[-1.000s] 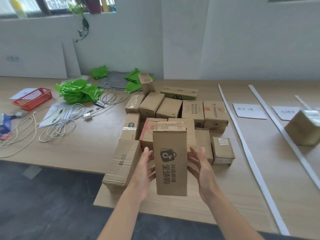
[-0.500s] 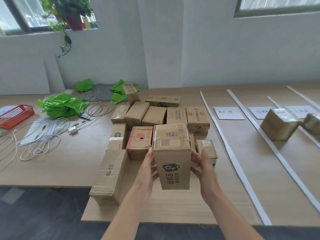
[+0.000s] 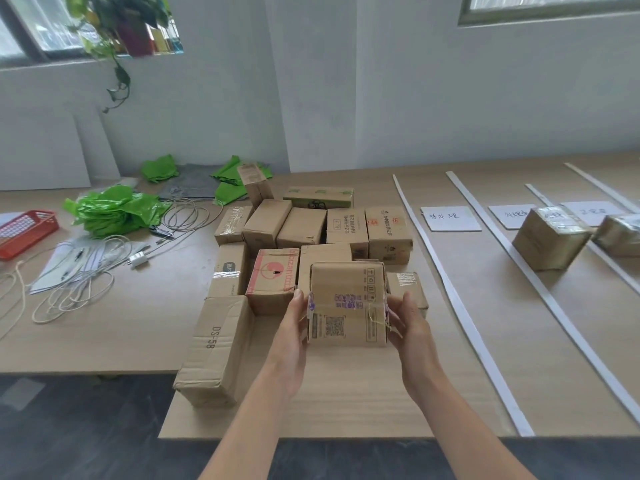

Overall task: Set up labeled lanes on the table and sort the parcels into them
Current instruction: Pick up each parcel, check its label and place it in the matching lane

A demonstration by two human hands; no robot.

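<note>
Here, the person holds a cardboard box (image 3: 348, 304) between both hands, raised over the near part of the pale wood-grain surface (image 3: 346, 393), just in front of the pile (image 3: 299, 227). The left hand (image 3: 294, 327) grips its left side and the right hand (image 3: 408, 323) its right side, the fingers of each curled over the edges and clamped on the cardboard. The box is a squat brown cuboid. Its upper face shows glossy clear tape, purple print, a square code sticker and a loose thread near the right hand.

The pile behind is plain brown cartons packed side by side. A long creased carton (image 3: 216, 348) marked DS-5B lies at its near left corner, and a red-printed carton (image 3: 273, 275) sits just beside the left hand.

To the right, flat white strips (image 3: 460, 306) run across the surface. Handwritten paper labels (image 3: 450, 218) lie between them, and a shiny tape-wrapped parcel (image 3: 550, 237) stands between two of them. At the far left lie crumpled green bags (image 3: 114, 211), looped white cables (image 3: 79, 292) and a red mesh basket (image 3: 24, 228).
</note>
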